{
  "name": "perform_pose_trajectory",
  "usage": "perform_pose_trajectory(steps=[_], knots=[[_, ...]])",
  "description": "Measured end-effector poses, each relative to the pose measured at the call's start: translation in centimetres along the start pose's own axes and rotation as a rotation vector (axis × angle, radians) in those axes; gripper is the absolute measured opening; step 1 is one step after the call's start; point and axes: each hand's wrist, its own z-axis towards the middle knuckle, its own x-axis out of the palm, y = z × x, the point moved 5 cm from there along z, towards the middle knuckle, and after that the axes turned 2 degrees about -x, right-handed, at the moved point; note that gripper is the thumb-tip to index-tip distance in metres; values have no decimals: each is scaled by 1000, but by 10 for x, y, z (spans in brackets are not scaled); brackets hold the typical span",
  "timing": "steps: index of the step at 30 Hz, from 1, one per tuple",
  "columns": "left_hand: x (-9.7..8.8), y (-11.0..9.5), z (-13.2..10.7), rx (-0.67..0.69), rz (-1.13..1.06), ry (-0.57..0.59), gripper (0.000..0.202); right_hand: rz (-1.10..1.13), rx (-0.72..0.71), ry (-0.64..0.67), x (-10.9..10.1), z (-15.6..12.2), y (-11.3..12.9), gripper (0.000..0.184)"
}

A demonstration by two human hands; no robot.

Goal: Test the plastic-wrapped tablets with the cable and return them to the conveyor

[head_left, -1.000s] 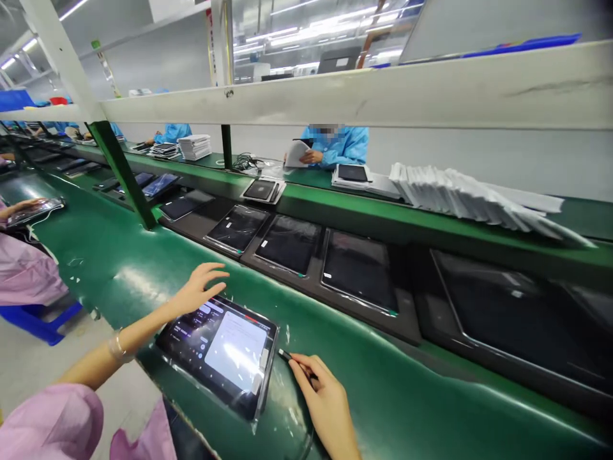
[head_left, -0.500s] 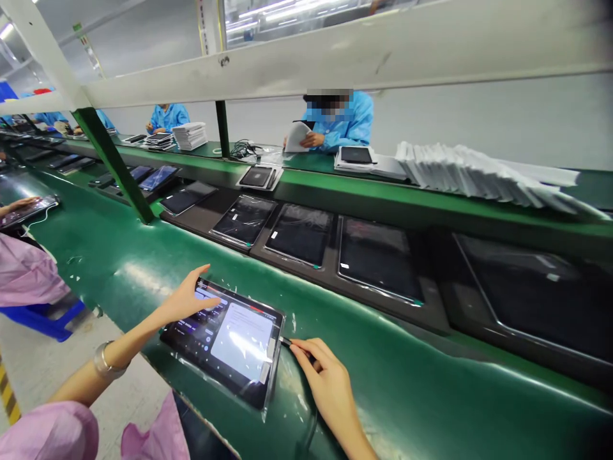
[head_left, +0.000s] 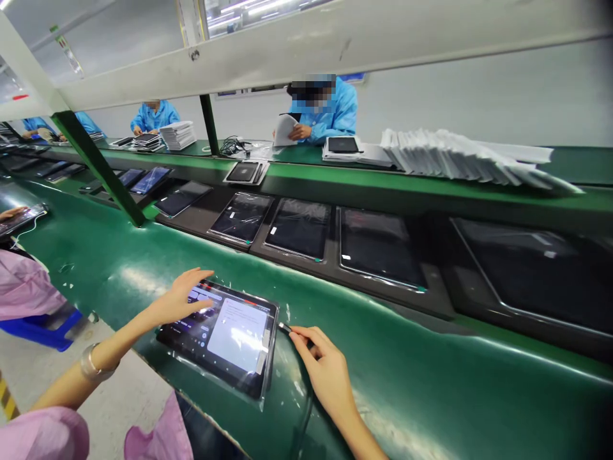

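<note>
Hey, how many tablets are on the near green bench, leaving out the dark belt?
2. The front tablet is partly covered by your left hand; the far tablet is at the left edge, by a co-worker's hand. More may be hidden or out of frame.

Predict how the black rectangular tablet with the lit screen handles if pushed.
The black tablet looks like a thin, flat slab, so likely stiff. The clear plastic film jutting past its edge and the glossy green bench suggest it could slide easily. Lying flat, it probably won't tip or roll.
</note>
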Motion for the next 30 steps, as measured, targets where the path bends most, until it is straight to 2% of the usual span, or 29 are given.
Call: perform_pose_trajectory(steps=[2, 4, 6, 7, 9, 10, 11, 12, 14, 16, 18, 21, 25, 27, 30], knots=[[15, -39, 4, 219, 140, 176, 82, 135, 87, -77, -3, -7, 1, 53], [44, -80, -1, 523, 241, 415, 91, 281, 161, -158, -5, -20, 2, 54], [77, -113, -15, 871, 323, 618, 91, 352, 186, -237, -10, -38, 1, 52], [92, -126, -22, 1032, 369, 667, 85, 359, 190, -276, -14, -48, -1, 51], [115, -140, -27, 1269, 470, 679, 71, 352, 206, -348, -22, -68, -8, 50], [124, -144, -23, 1327, 524, 654, 63, 344, 219, -377, -27, -76, -12, 50], [129, -145, -14, 1331, 580, 616, 58, 335, 236, -399, -31, -83, -16, 50], [131, -144, 0, 1279, 628, 563, 55, 325, 256, -409, -35, -88, -19, 51], [125, -138, 39, 1075, 698, 421, 48, 312, 300, -392, -39, -95, -21, 53], [109, -125, 76, 852, 736, 280, 42, 316, 333, -330, -37, -96, -19, 55], [92, -108, 98, 697, 750, 188, 38, 331, 349, -256, -28, -96, -17, 57], [71, -78, 102, 531, 764, 123, 35, 349, 365, -107, -3, -94, -18, 55], [43, -37, 82, 304, 773, 53, 34, 307, 308, 136, 39, -92, -21, 46], [22, -11, 77, 150, 766, -9, 33, 297, 276, 191, 57, -92, -19, 45], [-24, 35, 80, -136, 749, -135, 31, 295, 262, 258, 82, -95, -9, 47]])
